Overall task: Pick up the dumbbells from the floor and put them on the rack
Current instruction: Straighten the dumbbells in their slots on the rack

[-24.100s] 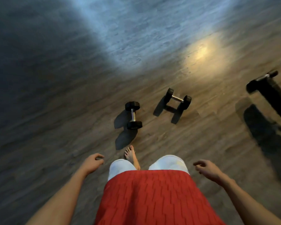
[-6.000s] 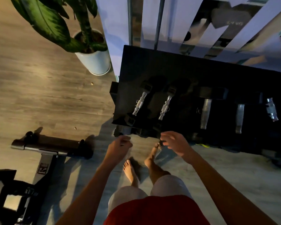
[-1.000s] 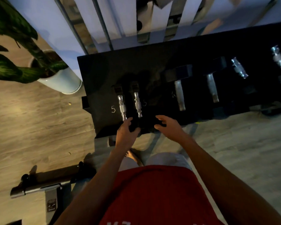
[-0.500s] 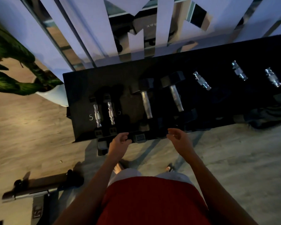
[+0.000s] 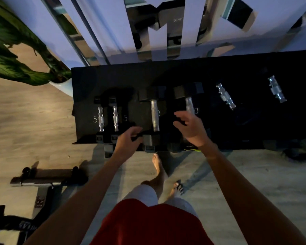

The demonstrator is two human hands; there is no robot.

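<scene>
The black rack (image 5: 113,80) runs along the wall. At its left end lie two small dumbbells (image 5: 100,119) (image 5: 115,119), each beside a white "5". To their right rest two larger dumbbells (image 5: 155,115) (image 5: 189,103), and more chrome handles (image 5: 225,96) show farther right. My left hand (image 5: 129,140) hovers at the rack's front edge, fingers loosely curled beside the near head of the first larger dumbbell, holding nothing. My right hand (image 5: 191,128) is spread over the near end of the second larger dumbbell's handle, hiding it, with nothing gripped.
A potted plant (image 5: 16,64) in a white pot (image 5: 64,85) stands left of the rack. The black base of a gym machine (image 5: 48,175) lies on the wooden floor at lower left. My bare feet (image 5: 157,167) stand close to the rack. Mirrored wall panels rise behind.
Both hands have moved forward from the rack's front edge, the right one out over the second larger dumbbell's handle. The view has shifted, so the rack sits more to the right.
</scene>
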